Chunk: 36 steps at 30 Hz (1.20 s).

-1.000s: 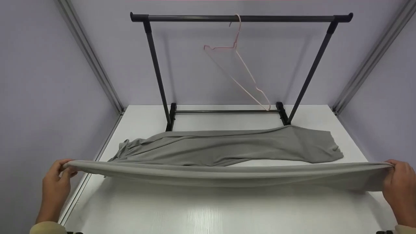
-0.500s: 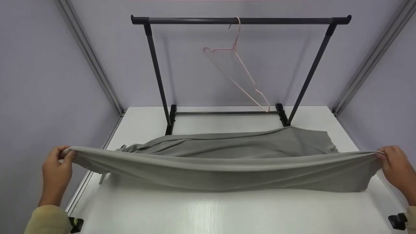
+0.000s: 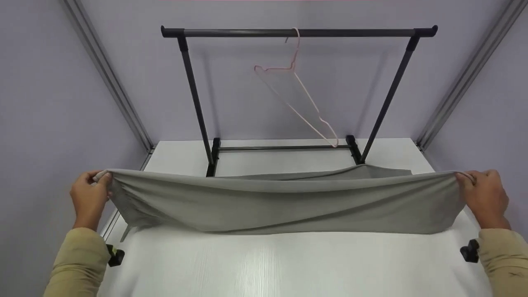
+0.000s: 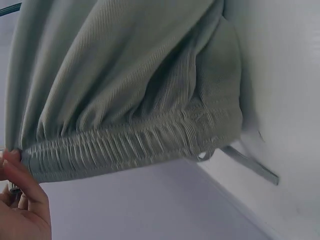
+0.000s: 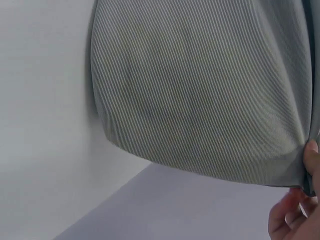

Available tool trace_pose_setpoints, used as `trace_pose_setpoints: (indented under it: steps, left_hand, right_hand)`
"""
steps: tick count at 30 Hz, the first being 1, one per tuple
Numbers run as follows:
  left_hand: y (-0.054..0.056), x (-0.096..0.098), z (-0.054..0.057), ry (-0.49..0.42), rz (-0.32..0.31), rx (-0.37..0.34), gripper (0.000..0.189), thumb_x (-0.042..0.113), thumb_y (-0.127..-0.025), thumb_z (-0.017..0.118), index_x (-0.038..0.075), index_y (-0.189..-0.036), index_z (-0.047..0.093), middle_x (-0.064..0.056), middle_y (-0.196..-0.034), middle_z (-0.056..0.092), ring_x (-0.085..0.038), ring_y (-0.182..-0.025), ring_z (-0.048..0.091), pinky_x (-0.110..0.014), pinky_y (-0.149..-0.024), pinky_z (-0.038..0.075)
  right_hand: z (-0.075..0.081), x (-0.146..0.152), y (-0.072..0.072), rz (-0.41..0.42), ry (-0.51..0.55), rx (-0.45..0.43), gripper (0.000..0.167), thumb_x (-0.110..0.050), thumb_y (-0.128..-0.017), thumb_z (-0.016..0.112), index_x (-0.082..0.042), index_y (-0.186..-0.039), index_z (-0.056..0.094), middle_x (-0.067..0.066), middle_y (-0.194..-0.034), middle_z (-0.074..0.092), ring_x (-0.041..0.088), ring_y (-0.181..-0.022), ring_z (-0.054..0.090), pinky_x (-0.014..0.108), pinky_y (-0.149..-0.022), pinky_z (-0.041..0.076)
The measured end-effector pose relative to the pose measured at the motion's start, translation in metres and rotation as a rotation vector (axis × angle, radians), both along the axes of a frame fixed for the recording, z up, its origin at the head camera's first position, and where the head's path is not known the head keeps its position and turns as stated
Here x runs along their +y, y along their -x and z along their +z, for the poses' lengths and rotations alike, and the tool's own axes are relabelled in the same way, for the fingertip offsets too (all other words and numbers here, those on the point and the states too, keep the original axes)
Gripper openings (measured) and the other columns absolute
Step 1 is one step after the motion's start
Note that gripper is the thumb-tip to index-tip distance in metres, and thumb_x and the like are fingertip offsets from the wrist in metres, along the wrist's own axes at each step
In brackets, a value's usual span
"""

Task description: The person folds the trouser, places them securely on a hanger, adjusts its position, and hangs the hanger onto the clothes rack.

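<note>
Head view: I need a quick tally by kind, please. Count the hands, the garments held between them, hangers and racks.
Hands: 2 (left hand, right hand)
Held garments: 1 (grey garment)
Hangers: 1 (pink hanger)
Racks: 1 (black rack)
Total: 5
</note>
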<state>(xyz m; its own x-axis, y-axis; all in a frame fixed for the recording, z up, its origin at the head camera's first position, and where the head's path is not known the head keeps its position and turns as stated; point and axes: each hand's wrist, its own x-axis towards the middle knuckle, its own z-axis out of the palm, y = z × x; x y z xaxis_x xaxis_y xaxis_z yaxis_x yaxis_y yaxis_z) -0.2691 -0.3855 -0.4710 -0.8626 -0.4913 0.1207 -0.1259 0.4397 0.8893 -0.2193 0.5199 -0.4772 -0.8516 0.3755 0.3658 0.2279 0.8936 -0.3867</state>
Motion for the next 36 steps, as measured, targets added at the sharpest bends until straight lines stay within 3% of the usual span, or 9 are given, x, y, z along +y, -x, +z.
trace_pose_setpoints:
  steps: [3, 6, 9, 13, 17, 20, 27, 31, 36]
  left_hand:
    - [0.007, 0.003, -0.001, -0.168, 0.004, 0.044, 0.034, 0.025, -0.092, 0.058, 0.005, -0.119, 0.051, -0.004, -0.099, 0.051, -0.009, -0.054, 0.06, -0.019, -0.049, 0.049]
    - [0.013, 0.004, -0.002, -0.379, -0.002, 0.103, 0.027, 0.017, -0.091, 0.06, 0.006, -0.114, 0.05, -0.003, -0.095, 0.053, -0.012, -0.056, 0.065, -0.02, -0.049, 0.05]
    - [0.017, 0.005, -0.004, -0.53, 0.019, 0.134, 0.024, 0.013, -0.09, 0.06, 0.007, -0.111, 0.049, -0.003, -0.097, 0.055, -0.014, -0.062, 0.067, -0.021, -0.052, 0.052]
    - [0.024, 0.008, -0.009, -0.569, 0.083, 0.131, 0.02, 0.012, -0.09, 0.059, 0.008, -0.107, 0.049, -0.003, -0.095, 0.056, -0.012, -0.064, 0.068, -0.021, -0.057, 0.052]
    - [0.033, 0.012, -0.014, -0.591, 0.11, 0.122, 0.018, 0.012, -0.09, 0.06, 0.009, -0.104, 0.05, -0.004, -0.095, 0.055, -0.01, -0.066, 0.067, -0.02, -0.06, 0.052]
    - [0.039, 0.016, -0.014, -0.591, 0.113, 0.116, 0.016, 0.014, -0.09, 0.059, 0.01, -0.102, 0.049, -0.005, -0.096, 0.054, -0.009, -0.068, 0.066, -0.02, -0.061, 0.052]
    - [0.047, 0.02, -0.017, -0.536, 0.127, 0.076, 0.015, 0.017, -0.092, 0.057, 0.012, -0.099, 0.045, -0.006, -0.095, 0.052, -0.007, -0.071, 0.065, -0.019, -0.064, 0.052]
    - [0.049, 0.02, -0.022, -0.499, 0.14, 0.024, 0.014, 0.018, -0.092, 0.057, 0.012, -0.098, 0.045, -0.004, -0.094, 0.052, -0.006, -0.072, 0.064, -0.018, -0.064, 0.052]
    - [0.053, 0.025, -0.028, -0.478, 0.064, 0.007, 0.027, 0.022, -0.094, 0.055, 0.009, -0.115, 0.045, -0.007, -0.108, 0.052, -0.011, -0.088, 0.06, -0.019, -0.071, 0.05]
  right_hand:
    - [0.004, -0.006, 0.013, -0.049, 0.055, -0.023, 0.053, -0.043, -0.093, 0.052, 0.006, -0.111, 0.063, 0.033, -0.101, 0.053, 0.048, -0.086, 0.052, 0.047, -0.055, 0.04]
    - [0.01, -0.009, 0.023, -0.07, 0.187, -0.068, 0.06, -0.047, -0.091, 0.052, 0.007, -0.116, 0.06, 0.029, -0.102, 0.062, 0.042, -0.085, 0.059, 0.041, -0.055, 0.045]
    - [0.016, -0.011, 0.032, -0.02, 0.541, -0.038, 0.056, -0.039, -0.092, 0.055, 0.01, -0.118, 0.057, 0.016, -0.083, 0.069, 0.023, -0.072, 0.067, 0.029, -0.055, 0.05]
    - [0.023, -0.015, 0.044, 0.105, 1.113, 0.159, 0.022, -0.018, -0.091, 0.06, -0.001, -0.104, 0.055, 0.002, -0.066, 0.069, 0.013, -0.061, 0.068, 0.024, -0.056, 0.053]
    - [0.027, -0.019, 0.054, 0.15, 1.342, 0.281, 0.01, -0.009, -0.091, 0.058, -0.004, -0.1, 0.058, 0.004, -0.069, 0.069, 0.014, -0.066, 0.068, 0.026, -0.061, 0.053]
    - [0.024, -0.021, 0.063, 0.13, 1.331, 0.28, 0.016, -0.011, -0.093, 0.055, -0.003, -0.106, 0.061, -0.002, -0.07, 0.068, 0.007, -0.068, 0.067, 0.021, -0.064, 0.052]
    - [0.017, -0.031, 0.086, 0.086, 1.13, 0.145, 0.055, -0.025, -0.096, 0.05, 0.004, -0.139, 0.034, -0.019, -0.089, 0.056, -0.002, -0.091, 0.056, 0.011, -0.078, 0.044]
    - [0.01, -0.038, 0.094, 0.07, 0.876, 0.0, 0.048, -0.033, -0.097, 0.043, 0.001, -0.132, 0.042, 0.003, -0.108, 0.049, 0.011, -0.102, 0.044, 0.02, -0.084, 0.038]
    - [0.001, -0.042, 0.093, 0.155, 0.759, -0.147, 0.064, -0.033, -0.098, 0.038, 0.004, -0.146, 0.016, 0.022, -0.148, 0.019, 0.031, -0.135, 0.018, 0.045, -0.107, 0.022]
